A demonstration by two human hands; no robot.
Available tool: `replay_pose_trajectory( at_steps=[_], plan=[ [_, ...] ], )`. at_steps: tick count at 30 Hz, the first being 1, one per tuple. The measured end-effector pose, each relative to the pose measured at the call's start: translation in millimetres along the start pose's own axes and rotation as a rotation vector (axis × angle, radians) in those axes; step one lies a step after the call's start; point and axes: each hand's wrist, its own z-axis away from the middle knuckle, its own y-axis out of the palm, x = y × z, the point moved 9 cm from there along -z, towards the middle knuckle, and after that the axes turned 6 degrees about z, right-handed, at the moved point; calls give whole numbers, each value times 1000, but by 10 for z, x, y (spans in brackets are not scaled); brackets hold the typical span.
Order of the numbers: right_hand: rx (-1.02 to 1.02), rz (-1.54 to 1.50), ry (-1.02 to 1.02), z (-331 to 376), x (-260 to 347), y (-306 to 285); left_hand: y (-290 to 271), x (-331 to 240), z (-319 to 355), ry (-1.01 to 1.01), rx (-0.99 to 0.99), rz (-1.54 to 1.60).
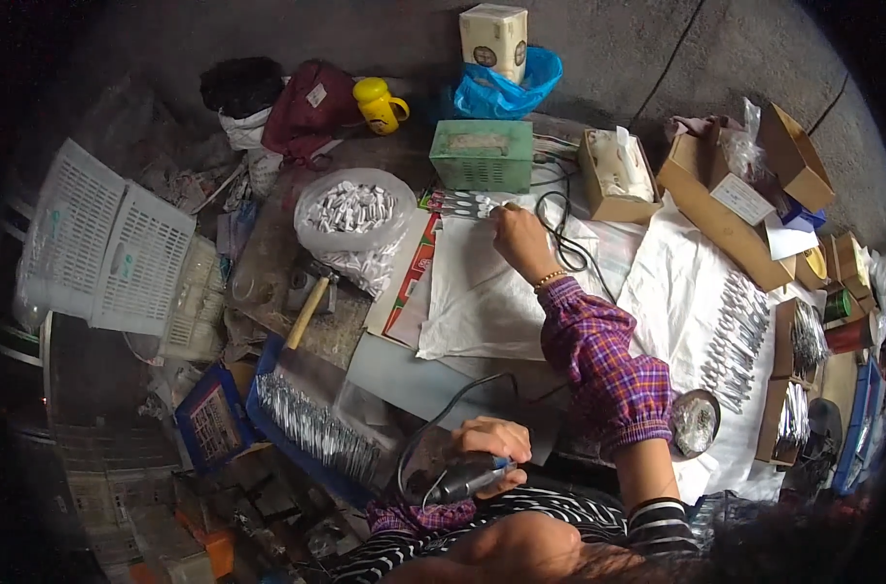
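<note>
My left hand [493, 440] is closed around a black corded hand tool [462, 480] with a blue part, held close to my body. My right arm stretches across the white cloth [482, 292] to the far side. There my right hand [523, 241] has its fingers bent together at the end of a row of slim metal pieces [454, 202]; anything between the fingertips is too small to make out. Just behind that row stands a green vented metal box [482, 156]. A black cable [565, 238] loops beside my right hand.
Left of the cloth are a clear bag of small white-and-silver parts [355, 219], a wooden-handled hammer [308, 311] and a blue tray of metal pieces [316, 428]. More slim metal pieces [735, 341], a round dish [695, 423] and cardboard boxes [725, 214] lie on the right.
</note>
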Motion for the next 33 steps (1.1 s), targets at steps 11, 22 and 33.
replay_pose_trajectory(
  at_steps=[11,22,33],
  plan=[
    [-137,53,-4,-112,-20,142,-146,74,25,-35,-142,51],
    [-149,-1024,234,498,292,-1802,-2,101,33,-131,-189,42],
    [88,-1781,783,2679,-157,-2258,329,270,-213,-338,-66,-92]
  ],
)
